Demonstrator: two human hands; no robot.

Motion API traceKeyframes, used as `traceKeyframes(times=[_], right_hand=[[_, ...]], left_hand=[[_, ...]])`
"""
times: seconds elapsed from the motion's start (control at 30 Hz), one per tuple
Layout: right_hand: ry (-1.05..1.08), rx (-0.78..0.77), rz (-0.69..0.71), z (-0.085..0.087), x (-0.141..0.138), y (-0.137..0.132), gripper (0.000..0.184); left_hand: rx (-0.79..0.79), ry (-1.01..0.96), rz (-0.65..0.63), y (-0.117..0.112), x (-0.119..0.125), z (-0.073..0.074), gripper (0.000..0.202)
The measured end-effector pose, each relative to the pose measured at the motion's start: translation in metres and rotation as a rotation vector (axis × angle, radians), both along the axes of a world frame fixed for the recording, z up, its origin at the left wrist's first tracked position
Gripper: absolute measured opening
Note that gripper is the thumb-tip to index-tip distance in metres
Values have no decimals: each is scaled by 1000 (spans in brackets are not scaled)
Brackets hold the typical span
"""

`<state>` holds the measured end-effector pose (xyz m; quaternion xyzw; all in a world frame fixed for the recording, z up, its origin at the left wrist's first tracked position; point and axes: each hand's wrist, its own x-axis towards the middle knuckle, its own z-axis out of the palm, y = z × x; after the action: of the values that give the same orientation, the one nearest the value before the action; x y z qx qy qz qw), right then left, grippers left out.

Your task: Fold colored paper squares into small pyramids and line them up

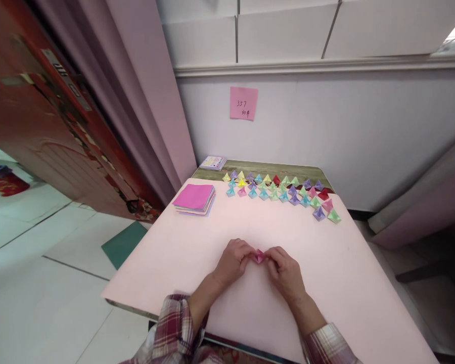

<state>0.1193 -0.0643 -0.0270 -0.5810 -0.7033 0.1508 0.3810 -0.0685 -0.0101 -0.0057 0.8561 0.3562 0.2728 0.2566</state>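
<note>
A small pink folded paper piece (259,256) is pinched between my two hands, just over the pale pink table cover (246,303). My left hand (234,261) grips its left corner between thumb and fingers. On the opposite corner, my right hand (287,273) holds it the same way. Beyond my hands, several rows of small folded paper pieces (273,195) in yellow, blue, green, purple, red and pink stand along the far side. Left of them lies a stack of square coloured paper (194,198), magenta on top.
A small printed packet (213,162) lies at the table's far left corner. On the wall, a pink note (243,103) carries handwriting. A purple curtain (147,76) and red door (60,126) stand left; a green sheet (124,244) is on the floor.
</note>
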Motion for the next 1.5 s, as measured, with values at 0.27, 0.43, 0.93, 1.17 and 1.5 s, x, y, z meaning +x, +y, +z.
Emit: traceKeyframes(times=[0.27, 0.43, 0.93, 1.17, 1.5], right_hand=[[-186, 65, -11, 3, -6, -2, 27], [-349, 67, 15, 7, -13, -4, 27], [-341, 62, -173, -4, -25, -1, 12], [-335, 55, -197, -4, -25, -1, 10], [-280, 32, -205, -4, -24, -2, 15]], left_hand=[[20, 18, -7, -2, 3, 0, 27], [38, 35, 23, -5, 8, 5, 19], [-80, 82, 258, -3, 20, 4, 16], [-147, 41, 268, 0, 24, 0, 23], [-149, 294, 174, 1, 30, 15, 17]])
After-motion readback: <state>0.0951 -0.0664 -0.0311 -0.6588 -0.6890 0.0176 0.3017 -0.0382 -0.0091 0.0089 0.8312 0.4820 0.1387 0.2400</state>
